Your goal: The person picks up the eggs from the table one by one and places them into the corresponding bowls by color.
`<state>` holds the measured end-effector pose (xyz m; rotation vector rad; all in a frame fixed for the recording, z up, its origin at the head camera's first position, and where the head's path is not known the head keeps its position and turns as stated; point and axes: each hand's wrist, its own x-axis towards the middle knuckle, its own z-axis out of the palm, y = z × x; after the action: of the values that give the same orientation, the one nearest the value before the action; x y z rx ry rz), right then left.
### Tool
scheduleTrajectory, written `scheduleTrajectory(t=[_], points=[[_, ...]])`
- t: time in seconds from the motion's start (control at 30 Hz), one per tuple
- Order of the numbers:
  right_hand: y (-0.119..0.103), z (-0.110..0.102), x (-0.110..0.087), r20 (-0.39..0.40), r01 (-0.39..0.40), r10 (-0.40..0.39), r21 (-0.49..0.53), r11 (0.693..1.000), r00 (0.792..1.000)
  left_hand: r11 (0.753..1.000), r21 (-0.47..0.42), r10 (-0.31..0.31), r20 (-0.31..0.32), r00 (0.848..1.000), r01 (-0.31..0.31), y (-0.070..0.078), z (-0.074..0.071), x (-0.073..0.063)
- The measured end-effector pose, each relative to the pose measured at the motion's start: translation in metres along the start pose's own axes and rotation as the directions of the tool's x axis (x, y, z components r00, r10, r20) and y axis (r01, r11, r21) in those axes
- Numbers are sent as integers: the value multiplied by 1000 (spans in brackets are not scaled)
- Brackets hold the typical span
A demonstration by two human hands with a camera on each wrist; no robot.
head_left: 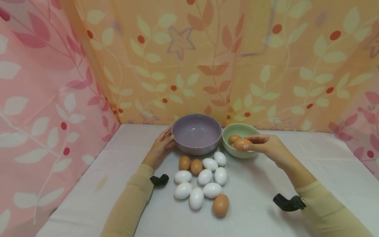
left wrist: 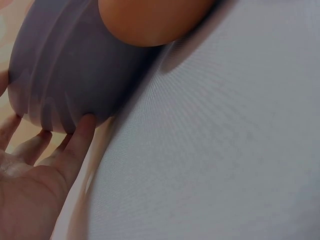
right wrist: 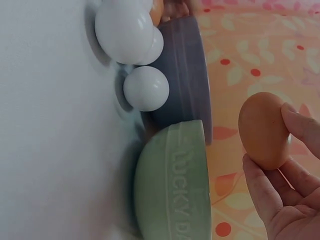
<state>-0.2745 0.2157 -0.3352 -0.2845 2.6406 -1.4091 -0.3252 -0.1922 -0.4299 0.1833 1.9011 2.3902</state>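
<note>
My right hand (head_left: 270, 147) pinches a brown egg (right wrist: 265, 130) between thumb and fingers, just above the pale green bowl (head_left: 241, 153). Inside that bowl another brown egg (head_left: 235, 139) shows, partly covered by the held one. The left hand (head_left: 161, 144) rests its fairly straight fingers against the left side of the purple bowl (head_left: 196, 144). Its fingertips (left wrist: 89, 120) touch the outer wall. Nothing shows inside the purple bowl. The two bowls stand side by side.
In front of the bowls lie several white eggs (head_left: 205, 177) in a loose group. Two brown eggs (head_left: 196, 167) sit by the purple bowl, and one brown egg (head_left: 221, 205) lies nearest me. A patterned curtain (head_left: 183, 72) hangs behind the white-covered table (head_left: 254, 204).
</note>
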Motion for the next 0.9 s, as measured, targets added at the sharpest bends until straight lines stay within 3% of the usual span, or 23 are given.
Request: scheduleTrajectory(t=[0.9], points=[[8,14,44,-44,-33,32,-16,999,999,1000,1,3,5,1000,-3,-2,0,0]])
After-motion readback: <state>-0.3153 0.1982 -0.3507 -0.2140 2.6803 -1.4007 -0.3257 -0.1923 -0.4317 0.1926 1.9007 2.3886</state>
